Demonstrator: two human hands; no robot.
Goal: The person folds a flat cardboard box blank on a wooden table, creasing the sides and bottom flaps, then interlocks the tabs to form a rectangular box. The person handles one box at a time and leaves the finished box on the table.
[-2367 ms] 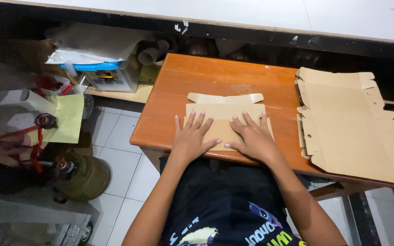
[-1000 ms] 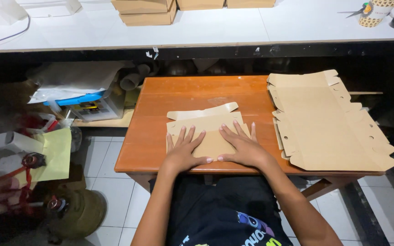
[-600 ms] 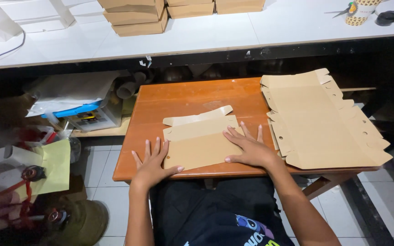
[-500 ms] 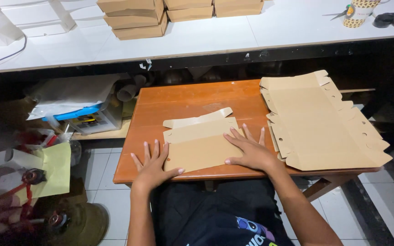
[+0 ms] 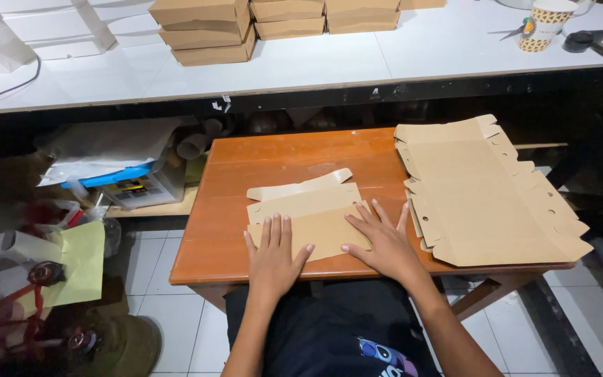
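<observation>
One small brown wooden table [image 5: 280,157]. One stack of flat tan cardboard box blanks [image 5: 486,192] on its right side. One folded tan cardboard blank [image 5: 306,213] near the front edge, creased, narrow flap at the far side; long axis runs left–right, slightly tilted. Left hand [image 5: 273,260] and right hand [image 5: 383,242] both flat, fingers spread, pressing it down, gripping nothing.
</observation>
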